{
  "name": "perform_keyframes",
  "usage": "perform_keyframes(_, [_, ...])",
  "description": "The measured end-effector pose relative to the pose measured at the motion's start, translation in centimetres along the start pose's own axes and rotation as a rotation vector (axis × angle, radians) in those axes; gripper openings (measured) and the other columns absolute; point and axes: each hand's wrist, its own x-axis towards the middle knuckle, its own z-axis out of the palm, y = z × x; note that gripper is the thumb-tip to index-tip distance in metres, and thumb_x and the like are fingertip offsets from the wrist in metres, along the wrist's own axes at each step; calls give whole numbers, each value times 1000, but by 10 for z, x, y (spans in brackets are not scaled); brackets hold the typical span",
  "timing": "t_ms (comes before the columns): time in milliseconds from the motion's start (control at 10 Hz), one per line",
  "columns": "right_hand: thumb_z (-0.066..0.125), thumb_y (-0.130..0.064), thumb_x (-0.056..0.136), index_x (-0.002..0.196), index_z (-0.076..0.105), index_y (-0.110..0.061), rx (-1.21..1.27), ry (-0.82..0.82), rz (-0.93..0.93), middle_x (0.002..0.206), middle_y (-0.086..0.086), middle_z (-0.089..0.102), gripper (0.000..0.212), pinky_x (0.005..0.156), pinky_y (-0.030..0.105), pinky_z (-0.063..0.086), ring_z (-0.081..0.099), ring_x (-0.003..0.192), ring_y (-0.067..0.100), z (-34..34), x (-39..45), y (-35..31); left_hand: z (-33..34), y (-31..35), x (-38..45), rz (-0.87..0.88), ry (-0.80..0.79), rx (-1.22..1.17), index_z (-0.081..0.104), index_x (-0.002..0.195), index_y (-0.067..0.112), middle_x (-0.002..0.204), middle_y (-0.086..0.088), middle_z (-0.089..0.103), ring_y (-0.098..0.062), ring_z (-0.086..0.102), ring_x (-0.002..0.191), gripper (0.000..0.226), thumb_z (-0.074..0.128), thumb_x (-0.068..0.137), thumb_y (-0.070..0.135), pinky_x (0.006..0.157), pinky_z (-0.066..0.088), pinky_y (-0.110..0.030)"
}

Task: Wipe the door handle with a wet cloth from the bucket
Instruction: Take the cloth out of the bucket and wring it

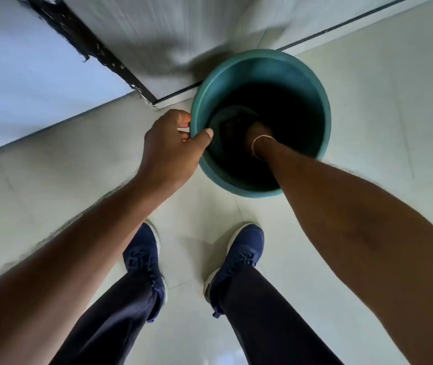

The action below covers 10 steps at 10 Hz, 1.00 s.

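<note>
Left grip (173, 143) pinches the near-left rim of the bucket (315, 83), thumb inside. Right grip (239, 126) is deep in the bucket; too dark to tell if it's spread or pressed together. Cloth not discernible.

You see one green bucket (315, 83) on the floor, far and right of centre. You have two hands in view: the left hand (169, 151) at the bucket's left rim, the right hand (241, 127) inside it. One thin bracelet (258, 140) circles the right wrist. Two navy shoes (241, 255) stand near.
</note>
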Motion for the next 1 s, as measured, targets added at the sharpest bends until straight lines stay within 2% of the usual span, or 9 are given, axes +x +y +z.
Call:
perform_keyframes(100, [49,-13,113,152,53,2,12,-4,18,158,24,53,42,119,45,41,50,147,40,-3,3,-5,0,-4,5,-17,26,-30,73,131,17,116,9,79,-1,75,100,46,79,94,42,93,61,-31])
perform_keyframes(200, [44,-21,116,155,51,-1,54,63,4,161,21,51,44,120,40,37,48,150,37,-9,-8,-13,0,-3,4,-27,30,-23,73,133,16,120,8,79,1,73,97,42,79,97,37,94,60,-31])
perform_keyframes(300, [48,-19,115,153,55,-3,332,142,81,159,19,54,42,118,39,40,50,148,36,-7,-10,-14,-1,0,4,-41,13,-6,72,134,16,121,8,78,4,71,94,40,78,100,35,85,57,-22])
perform_keyframes(500, [76,-59,88,128,75,-17,841,281,360,123,12,78,58,94,37,62,75,115,35,-57,-93,-41,-11,31,-15,-160,-18,-39,69,134,19,131,2,72,-21,69,122,46,81,96,41,102,56,-36])
perform_keyframes(600, [86,-36,80,116,79,-18,1008,281,350,106,4,79,41,79,30,57,76,99,27,-89,-151,-45,-28,59,-37,-226,-106,-98,72,132,14,121,-11,76,-19,71,105,55,84,88,46,86,58,-32])
perform_keyframes(700, [87,-30,84,115,77,-22,1167,314,290,105,-1,76,34,87,32,58,71,99,21,-119,-218,-48,-49,86,-65,-234,-142,-152,76,121,13,107,-7,79,-17,68,96,55,76,82,52,100,65,-44])
perform_keyframes(800, [87,-28,86,109,74,-26,1300,307,234,103,-3,75,26,90,32,59,69,96,15,-153,-291,-58,-79,119,-97,-199,-149,-194,71,93,21,83,11,71,-15,63,88,19,72,102,38,97,61,-45])
perform_keyframes(900, [87,-15,85,102,79,-20,1488,260,225,95,0,80,19,86,32,63,75,90,17,-184,-357,-67,-110,154,-132,-161,-176,-273,71,95,21,99,-6,79,-17,68,96,15,72,104,34,107,60,-47])
perform_keyframes(1000, [87,-9,85,108,82,-13,1654,151,188,102,5,84,24,82,29,67,81,97,21,-210,-420,-76,-142,189,-176,-128,-257,-337,79,106,17,115,-16,83,-21,78,108,14,72,103,29,99,63,-39])
